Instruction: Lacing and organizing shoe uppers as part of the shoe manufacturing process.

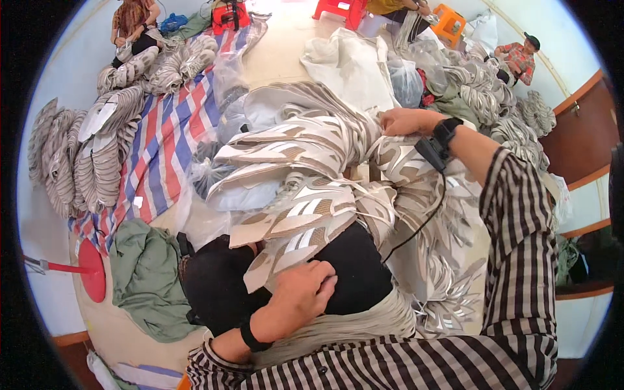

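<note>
Uppers (305, 140) lie in a big fanned heap in front of the person, nearest ones overlapping the lap (361, 276). L hand (302, 289) has fingers curled at the nearest upper's lower edge; can't tell if it's pinching it. R hand (409, 121) is bent over the heap's far R side, fingertips hidden, so grip n/a.

Risks: fanned stack looks loose, so a hard pull by either hand could prob. slide pcs off the lap. Thin cords (376, 195) run btwn the uppers & could tangle or snag if tugged at an angle. The black cable (426, 224) hanging nr the R wrist could catch on an upper if that arm swings. Strands (351, 328) bunched by the waist might get mixed in too.

Surface: pale floor (283, 45), w/ a striped sheet (172, 136) on the L carrying more bundles (94, 153), green cloth (146, 279) nearer. Room: white walls, brown door (582, 123) on R, red stool (341, 12) & orange stool (448, 25) at back, co-workers seated w/ similar heaps.
</note>
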A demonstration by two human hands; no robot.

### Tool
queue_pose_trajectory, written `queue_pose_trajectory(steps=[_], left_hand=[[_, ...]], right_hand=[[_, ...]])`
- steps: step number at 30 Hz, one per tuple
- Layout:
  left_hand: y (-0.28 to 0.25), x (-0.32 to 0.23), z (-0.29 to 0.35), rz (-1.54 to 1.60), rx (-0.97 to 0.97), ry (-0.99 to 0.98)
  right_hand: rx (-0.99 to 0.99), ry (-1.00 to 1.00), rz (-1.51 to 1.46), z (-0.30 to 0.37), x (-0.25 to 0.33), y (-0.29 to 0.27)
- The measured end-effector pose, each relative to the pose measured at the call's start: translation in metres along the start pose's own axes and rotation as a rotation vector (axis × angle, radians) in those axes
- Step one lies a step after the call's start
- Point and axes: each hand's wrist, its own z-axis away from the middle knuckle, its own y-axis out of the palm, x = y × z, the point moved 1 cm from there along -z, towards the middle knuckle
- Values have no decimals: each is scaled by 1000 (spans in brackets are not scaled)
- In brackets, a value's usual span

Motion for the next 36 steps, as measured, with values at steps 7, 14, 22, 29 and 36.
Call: queue_pose_trajectory(steps=[7,14,22,29,36], left_hand=[[0,4,4,42,-37,41],[-2,9,6,-22,-80,29],[-5,17,0,154,-31,-29],[-6,12,-4,179,-50,-51],[-11,17,-5,261,20,-211]], right_hand=[[-144,154,-323,19,-17,15],[100,17,-105,-15,-49,28],[-18,93,-462,34,21,16],[-33,-30,-455,34,-25,17],[-421,-25,-645,170,72,-30]])
